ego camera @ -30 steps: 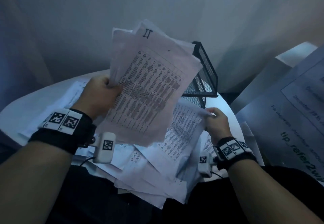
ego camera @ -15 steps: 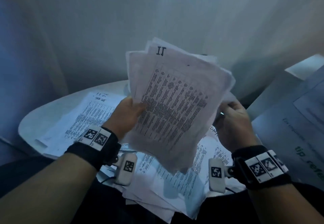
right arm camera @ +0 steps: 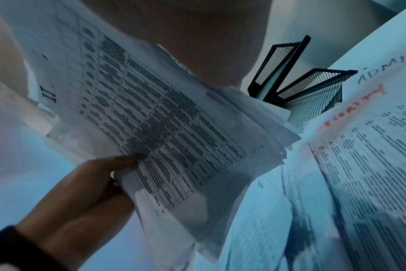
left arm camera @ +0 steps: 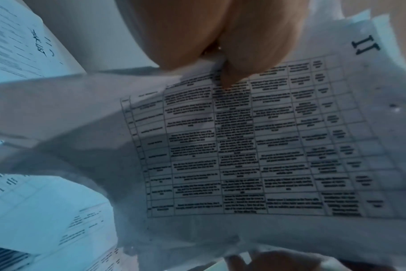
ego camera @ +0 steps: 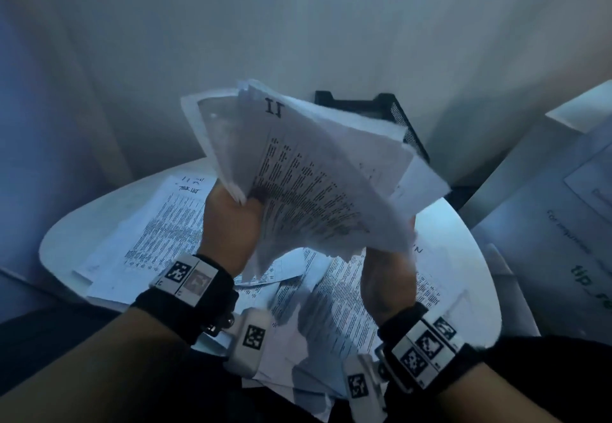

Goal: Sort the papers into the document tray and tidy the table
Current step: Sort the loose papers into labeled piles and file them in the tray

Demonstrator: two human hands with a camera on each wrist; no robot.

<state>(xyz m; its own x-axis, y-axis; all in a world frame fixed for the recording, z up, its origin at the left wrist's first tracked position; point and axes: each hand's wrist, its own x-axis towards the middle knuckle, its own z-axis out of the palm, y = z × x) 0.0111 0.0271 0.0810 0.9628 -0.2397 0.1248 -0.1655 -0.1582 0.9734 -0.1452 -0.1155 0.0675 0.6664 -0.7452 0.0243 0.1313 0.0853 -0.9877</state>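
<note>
I hold a stack of printed papers, its top sheet marked "II", above a round white table. My left hand grips the stack's left edge, thumb on top of the table print. My right hand holds the lower right edge from below, its fingers mostly hidden by paper. A black mesh document tray stands behind the stack at the table's far side, and the stack's far edge overlaps it. In the right wrist view the left hand pinches the stack.
Loose printed sheets cover the table: a "task list" page at the left, overlapping pages under my hands, one with red writing. A large printed sheet lies at the right. A pale wall stands close behind.
My right hand left the sheet on the table and came up to the stack's right edge. The stack swung from upright to flatter, leaning toward the tray.
</note>
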